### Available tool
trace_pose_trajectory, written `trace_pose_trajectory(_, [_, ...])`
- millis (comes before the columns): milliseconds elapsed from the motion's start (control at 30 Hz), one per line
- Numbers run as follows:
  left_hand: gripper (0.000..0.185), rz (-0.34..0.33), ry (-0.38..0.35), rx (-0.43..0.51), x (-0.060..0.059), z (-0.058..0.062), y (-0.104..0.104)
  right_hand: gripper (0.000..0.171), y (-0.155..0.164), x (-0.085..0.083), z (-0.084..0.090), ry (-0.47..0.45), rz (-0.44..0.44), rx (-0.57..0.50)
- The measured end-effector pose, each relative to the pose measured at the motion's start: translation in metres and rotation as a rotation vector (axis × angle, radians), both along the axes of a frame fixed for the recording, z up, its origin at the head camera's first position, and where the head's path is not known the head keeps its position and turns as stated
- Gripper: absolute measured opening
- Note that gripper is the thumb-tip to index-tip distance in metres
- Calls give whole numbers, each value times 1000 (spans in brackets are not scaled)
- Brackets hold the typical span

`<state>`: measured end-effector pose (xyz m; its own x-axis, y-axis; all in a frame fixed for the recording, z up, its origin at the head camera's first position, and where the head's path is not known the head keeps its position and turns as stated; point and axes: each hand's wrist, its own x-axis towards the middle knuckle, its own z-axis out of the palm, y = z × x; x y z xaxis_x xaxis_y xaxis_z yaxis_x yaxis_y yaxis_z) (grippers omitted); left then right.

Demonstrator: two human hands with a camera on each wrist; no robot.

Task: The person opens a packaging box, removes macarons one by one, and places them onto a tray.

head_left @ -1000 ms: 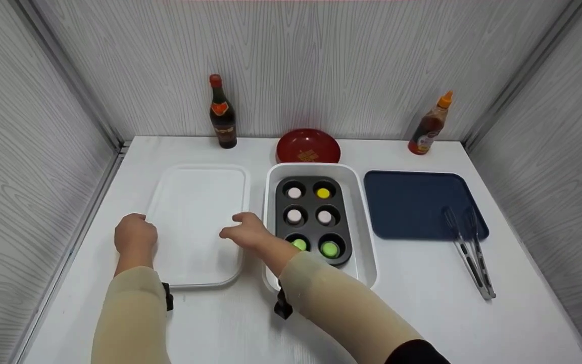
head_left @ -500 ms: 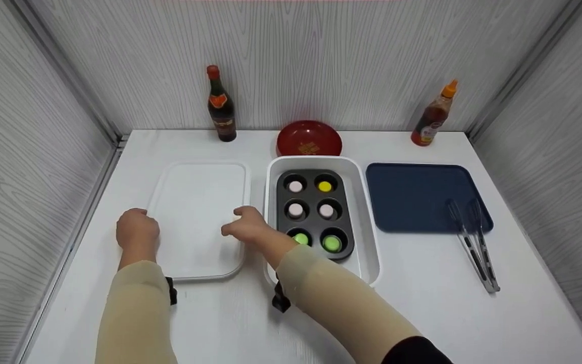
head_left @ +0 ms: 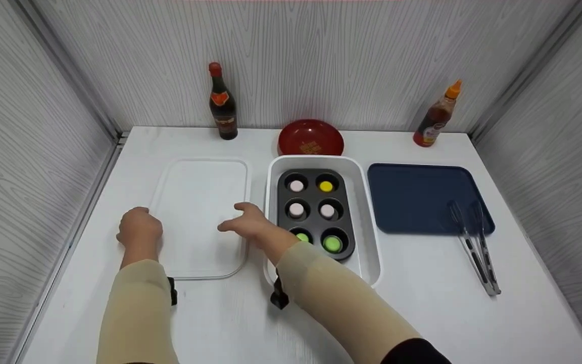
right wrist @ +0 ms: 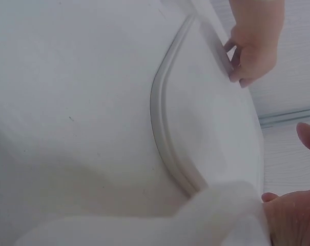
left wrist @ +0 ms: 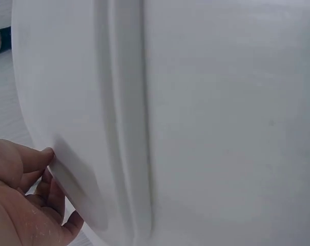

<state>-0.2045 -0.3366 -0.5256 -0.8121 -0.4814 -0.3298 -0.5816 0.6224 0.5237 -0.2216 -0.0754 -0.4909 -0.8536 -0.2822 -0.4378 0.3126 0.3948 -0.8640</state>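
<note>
A white rectangular lid point(head_left: 197, 237) with a raised rim lies flat on the table at the left in the head view. My left hand point(head_left: 139, 230) is at its left edge; in the left wrist view, thumb and fingers point(left wrist: 44, 156) pinch the lid's rim. My right hand point(head_left: 248, 221) reaches over the lid's right edge, thumb and forefinger spread apart. Its fingers appear at the lower right of the right wrist view, partly cut off. Under my right forearm, a white deep tray point(head_left: 372, 253) holds a dark muffin pan point(head_left: 313, 222) with small pink, yellow and green round pieces in its cups.
A navy tray point(head_left: 412, 202) lies at the right, with metal tongs point(head_left: 475, 253) across its corner. Behind stand a dark bottle point(head_left: 224, 114), a red bowl point(head_left: 311, 136) and an orange-capped sauce bottle point(head_left: 432, 124). Patterned walls point(head_left: 291, 60) enclose the table.
The head view has shifted slightly, so the items appear a little higher. Both hands stay about the lid's two sides; the right thumb and forefinger have spread slightly wider.
</note>
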Motion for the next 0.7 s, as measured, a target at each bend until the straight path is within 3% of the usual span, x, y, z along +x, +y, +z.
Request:
trace_pose_trajectory(300, [56,39,37,-33,2,-1,4,77,3,10,12,52,28,27])
trace_pose_trajectory(400, [55,53,77,-23,2,10,7,75,9,10,22,73,58,31])
trace_pose_trajectory(533, [52,25,159,33,2,32,20,75,28,4,43,109,77,25])
trace_pose_trajectory(700, [54,-14,305,104,12,52,45,76,60,-3,63,161,87,-15])
